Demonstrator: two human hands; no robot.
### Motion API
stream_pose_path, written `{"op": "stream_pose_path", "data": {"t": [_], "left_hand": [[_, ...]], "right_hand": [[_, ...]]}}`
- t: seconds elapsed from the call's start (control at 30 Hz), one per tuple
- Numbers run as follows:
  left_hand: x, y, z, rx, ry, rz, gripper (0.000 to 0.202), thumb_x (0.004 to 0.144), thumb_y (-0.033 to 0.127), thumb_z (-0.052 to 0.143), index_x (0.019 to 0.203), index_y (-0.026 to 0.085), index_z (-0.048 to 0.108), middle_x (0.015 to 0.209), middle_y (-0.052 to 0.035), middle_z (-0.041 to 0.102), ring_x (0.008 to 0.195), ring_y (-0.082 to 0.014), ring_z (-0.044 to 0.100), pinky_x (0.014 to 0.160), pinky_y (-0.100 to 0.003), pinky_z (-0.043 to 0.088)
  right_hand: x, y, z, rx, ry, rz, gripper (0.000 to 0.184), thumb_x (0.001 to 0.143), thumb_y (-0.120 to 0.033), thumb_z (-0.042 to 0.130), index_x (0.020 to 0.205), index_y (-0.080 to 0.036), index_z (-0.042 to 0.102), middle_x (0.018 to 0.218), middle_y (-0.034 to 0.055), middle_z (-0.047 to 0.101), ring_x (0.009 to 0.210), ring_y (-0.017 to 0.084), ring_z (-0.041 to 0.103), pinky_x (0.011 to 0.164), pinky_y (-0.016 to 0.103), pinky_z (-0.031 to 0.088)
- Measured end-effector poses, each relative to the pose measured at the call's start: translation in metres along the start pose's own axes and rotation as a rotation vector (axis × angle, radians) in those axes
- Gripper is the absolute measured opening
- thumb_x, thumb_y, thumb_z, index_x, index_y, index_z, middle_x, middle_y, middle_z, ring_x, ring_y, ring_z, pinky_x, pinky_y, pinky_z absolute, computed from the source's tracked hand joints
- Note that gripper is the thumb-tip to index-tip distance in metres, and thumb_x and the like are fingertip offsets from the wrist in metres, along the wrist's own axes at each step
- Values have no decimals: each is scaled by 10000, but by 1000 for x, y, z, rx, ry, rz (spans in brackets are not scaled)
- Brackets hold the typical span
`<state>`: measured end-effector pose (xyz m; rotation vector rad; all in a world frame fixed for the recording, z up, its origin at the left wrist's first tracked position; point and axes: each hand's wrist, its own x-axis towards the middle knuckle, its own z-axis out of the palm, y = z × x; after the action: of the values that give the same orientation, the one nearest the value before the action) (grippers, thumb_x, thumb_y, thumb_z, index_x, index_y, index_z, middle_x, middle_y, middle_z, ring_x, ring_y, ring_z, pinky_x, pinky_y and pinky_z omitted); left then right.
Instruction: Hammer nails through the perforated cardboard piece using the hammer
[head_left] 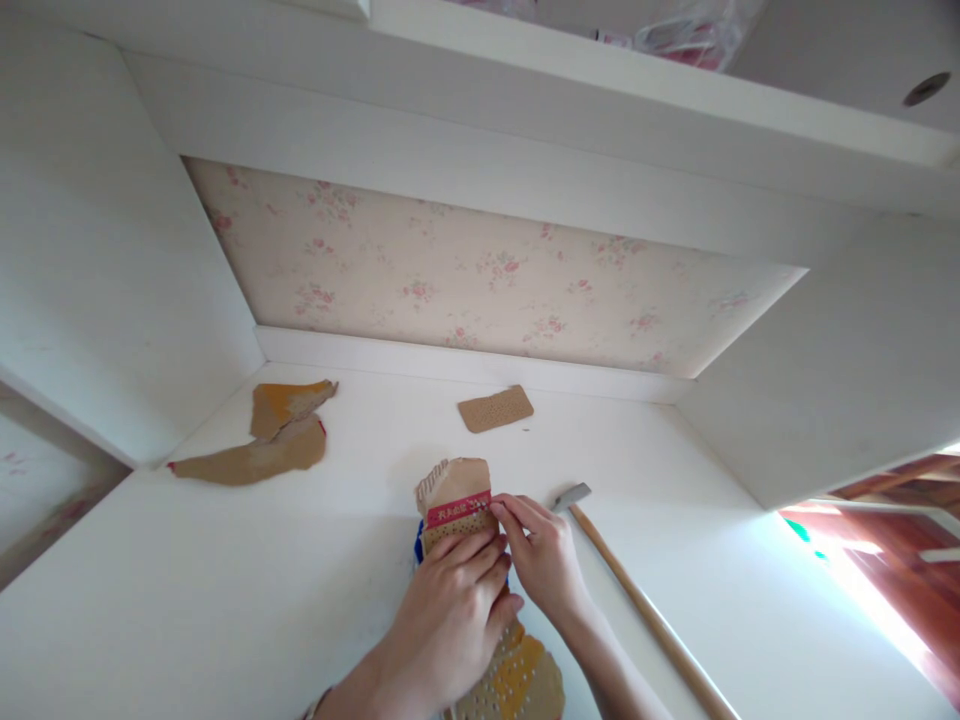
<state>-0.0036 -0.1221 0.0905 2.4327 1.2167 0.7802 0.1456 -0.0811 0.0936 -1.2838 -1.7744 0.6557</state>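
A piece of brown cardboard [463, 478] with a red printed strip and rows of small holes lies in front of me. My left hand [457, 610] rests across it, fingers flat and close together, thumb out to the right. Thumb and fingertips of my right hand [541, 550] are pinched at the right end of the red strip; whatever they hold is too small to make out. Something blue [418, 540] shows under the cardboard's left edge. Below my left hand is a holed, yellow-and-brown cardboard piece [525, 675], partly covered. Beside my right hand lies a hammer [637, 600] with a wooden handle.
Torn cardboard scraps [277, 440] lie at the left of the white surface [225, 600]. A small perforated cardboard piece [496, 408] is near the back edge. White panels stand at both sides, with floral wallpaper [480, 270] behind and a shelf [600, 75] overhead.
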Motion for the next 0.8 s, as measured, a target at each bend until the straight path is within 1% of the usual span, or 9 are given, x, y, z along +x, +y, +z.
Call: {"op": "stream_pose_path", "data": {"t": [0.13, 0.37, 0.43, 0.5, 0.57, 0.63, 0.7, 0.73, 0.8], "left_hand": [[0, 1, -1, -7, -13, -6, 264, 909, 301, 599, 1164, 247, 636, 1215, -22, 679, 1179, -245, 564, 1029, -448, 417], [5, 3, -5, -45, -19, -11, 193, 887, 241, 621, 1074, 242, 667, 1125, -29, 704, 1122, -259, 592, 1001, -470, 452], [7, 5, -9, -78, -19, -15, 160, 892, 217, 609, 1037, 235, 674, 1083, -31, 710, 1095, -251, 604, 996, -454, 462], [9, 5, -15, -135, -7, -23, 143, 918, 191, 561, 989, 228, 679, 1024, -29, 716, 1054, -224, 621, 989, -409, 474], [11, 1, -22, -200, 27, -52, 187, 950, 182, 498, 950, 232, 678, 974, -24, 715, 995, -193, 640, 955, -356, 495], [15, -7, -28, -249, 98, -110, 199, 968, 209, 473, 960, 239, 669, 968, -23, 709, 945, -178, 652, 903, -324, 518], [21, -18, -33, -277, 200, -176, 164, 959, 263, 512, 1048, 238, 647, 1026, -35, 699, 955, -182, 654, 888, -319, 529], [25, -24, -34, -287, 233, -187, 187, 950, 285, 535, 1101, 238, 633, 1054, -38, 692, 965, -181, 654, 884, -314, 533], [34, -34, -34, -293, 225, -146, 235, 931, 303, 576, 1152, 247, 633, 1110, -38, 678, 1018, -186, 638, 919, -322, 522]], "right_hand": [[0, 0, 0, -15, -13, 0, 228, 985, -241, 476, 951, -235, 701, 900, 24, 712, 794, 157, 660, 731, 229, 498], [3, -3, 1, -116, -78, -41, 239, 994, -202, 452, 961, -238, 686, 906, 23, 686, 808, 158, 642, 758, 239, 478], [5, -5, 1, -126, -83, -38, 218, 988, -204, 476, 959, -241, 689, 902, 18, 684, 810, 156, 640, 764, 239, 476], [6, -6, 1, -120, -84, -37, 204, 981, -208, 497, 934, -239, 693, 890, 15, 682, 805, 155, 638, 760, 239, 476], [7, -7, 1, -93, -86, -46, 199, 975, -202, 511, 907, -235, 694, 892, 17, 679, 814, 156, 636, 762, 240, 478], [7, -6, 0, -68, -87, -60, 191, 967, -188, 522, 908, -237, 696, 918, 21, 680, 846, 160, 634, 779, 246, 480], [7, -4, -1, -71, -80, -73, 186, 960, -181, 533, 910, -238, 703, 929, 26, 682, 865, 169, 631, 791, 258, 482], [7, -3, -1, -84, -75, -77, 185, 957, -181, 538, 907, -238, 707, 926, 29, 683, 867, 173, 629, 792, 263, 483], [7, -1, -1, -123, -65, -87, 180, 950, -180, 550, 893, -232, 712, 914, 34, 686, 864, 180, 625, 790, 272, 484]]}}
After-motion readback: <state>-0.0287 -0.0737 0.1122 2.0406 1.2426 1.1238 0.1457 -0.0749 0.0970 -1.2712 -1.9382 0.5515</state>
